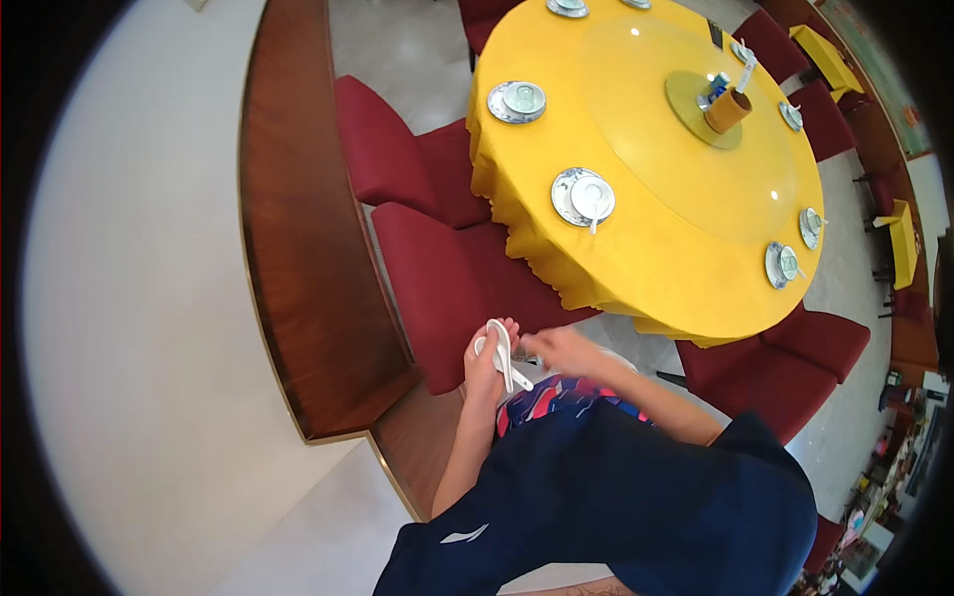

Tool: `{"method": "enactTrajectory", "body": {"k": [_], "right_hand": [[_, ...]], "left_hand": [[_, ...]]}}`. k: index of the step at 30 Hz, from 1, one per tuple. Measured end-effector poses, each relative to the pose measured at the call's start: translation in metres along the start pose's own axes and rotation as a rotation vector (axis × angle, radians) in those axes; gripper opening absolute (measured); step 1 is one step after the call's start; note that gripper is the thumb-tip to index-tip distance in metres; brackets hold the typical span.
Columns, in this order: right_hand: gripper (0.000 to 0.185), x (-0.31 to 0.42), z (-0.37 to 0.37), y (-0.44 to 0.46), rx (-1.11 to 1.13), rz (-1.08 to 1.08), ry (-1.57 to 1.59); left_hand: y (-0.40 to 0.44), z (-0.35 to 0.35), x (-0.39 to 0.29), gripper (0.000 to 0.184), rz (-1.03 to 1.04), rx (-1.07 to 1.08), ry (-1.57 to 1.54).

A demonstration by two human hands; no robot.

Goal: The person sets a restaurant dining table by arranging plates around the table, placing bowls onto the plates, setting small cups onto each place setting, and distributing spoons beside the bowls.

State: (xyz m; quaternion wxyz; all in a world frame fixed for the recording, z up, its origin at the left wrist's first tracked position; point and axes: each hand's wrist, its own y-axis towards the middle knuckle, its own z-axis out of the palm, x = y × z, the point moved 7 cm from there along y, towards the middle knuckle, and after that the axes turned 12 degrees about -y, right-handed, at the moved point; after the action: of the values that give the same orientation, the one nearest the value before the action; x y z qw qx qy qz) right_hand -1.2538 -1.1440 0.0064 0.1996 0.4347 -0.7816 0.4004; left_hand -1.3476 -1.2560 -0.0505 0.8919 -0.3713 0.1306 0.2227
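Observation:
My left hand (pixel 483 370) is wrapped around white soup spoons (pixel 500 356), at least two of them, their handles slanting down toward my lap. Just to the right is my right hand (pixel 558 350), apart from the spoons, its fingertips smeared by motion and pointing at the left hand. Whether it pinches anything does not show. Below the hands, a curved white rim (pixel 621 360) shows partly behind my right forearm; what it belongs to is hidden. Nearest on the table is a patterned plate (pixel 562 202) bearing a white bowl (pixel 590 191) and a white spoon (pixel 594 224).
A round table with a yellow cloth (pixel 656 288) stands ahead, with a glass turntable (pixel 646 149) and several place settings. Dark red chairs (pixel 437 278) flank it at left and right (pixel 785 377). A wood-panelled wall (pixel 298 248) borders the left side.

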Motion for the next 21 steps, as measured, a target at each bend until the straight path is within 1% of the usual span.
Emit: {"method": "enactTrajectory", "body": {"k": [1, 2, 4, 5, 7, 8, 9, 12, 13, 15, 16, 17, 18, 19, 20, 21], "right_hand": [[0.043, 0.011, 0.013, -0.006, 0.074, 0.009, 0.162], [0.043, 0.012, 0.015, -0.003, 0.072, 0.02, 0.165], [0.049, 0.019, 0.012, 0.004, 0.026, -0.095, 0.055], [0.049, 0.014, 0.008, 0.01, 0.032, -0.092, 0.06], [0.046, 0.011, -0.006, 0.031, 0.136, -0.131, -0.006], [0.042, 0.008, -0.011, 0.036, 0.205, -0.093, 0.046], [0.042, 0.007, -0.022, 0.043, 0.209, -0.101, 0.05], [0.039, -0.015, -0.041, 0.078, 0.284, -0.016, 0.326], [0.037, -0.028, -0.045, 0.099, 0.284, -0.017, 0.393], [0.035, -0.064, -0.067, 0.151, 0.145, 0.102, 0.599], [0.034, -0.093, -0.075, 0.183, 0.031, 0.198, 0.741], [0.034, -0.113, -0.096, 0.212, -0.107, 0.218, 0.754], [0.037, -0.151, -0.108, 0.258, -0.317, 0.159, 0.489], [0.04, -0.16, -0.136, 0.282, -0.338, 0.272, 0.544], [0.043, -0.185, -0.144, 0.321, -0.396, 0.279, 0.545], [0.041, -0.188, -0.163, 0.343, -0.447, 0.302, 0.531]], "left_hand": [[0.008, 0.007, 0.003, 0.028, -0.015, -0.001, 0.002], [0.017, 0.016, 0.005, 0.029, -0.028, 0.008, 0.042], [0.03, 0.035, 0.008, 0.03, -0.053, 0.024, 0.097], [0.035, 0.042, 0.008, 0.03, -0.057, 0.017, 0.097], [0.046, 0.056, 0.001, 0.027, -0.005, 0.007, 0.136], [0.054, 0.058, -0.002, 0.027, 0.018, 0.0, 0.157], [0.058, 0.062, -0.007, 0.027, 0.025, -0.007, 0.16], [0.076, 0.061, -0.035, 0.03, 0.156, -0.072, 0.227], [0.076, 0.062, -0.048, 0.032, 0.159, -0.232, 0.316], [0.08, 0.038, -0.063, 0.034, 0.205, -0.291, 0.302], [0.077, 0.033, -0.07, 0.033, 0.222, -0.376, 0.277], [0.074, 0.022, -0.073, 0.03, 0.238, -0.426, 0.271], [0.07, 0.01, -0.074, 0.028, 0.235, -0.487, 0.218], [0.065, 0.001, -0.072, 0.028, 0.235, -0.479, 0.152], [0.057, -0.007, -0.069, 0.028, 0.223, -0.486, 0.104], [0.047, -0.013, -0.065, 0.027, 0.214, -0.495, 0.054]]}}
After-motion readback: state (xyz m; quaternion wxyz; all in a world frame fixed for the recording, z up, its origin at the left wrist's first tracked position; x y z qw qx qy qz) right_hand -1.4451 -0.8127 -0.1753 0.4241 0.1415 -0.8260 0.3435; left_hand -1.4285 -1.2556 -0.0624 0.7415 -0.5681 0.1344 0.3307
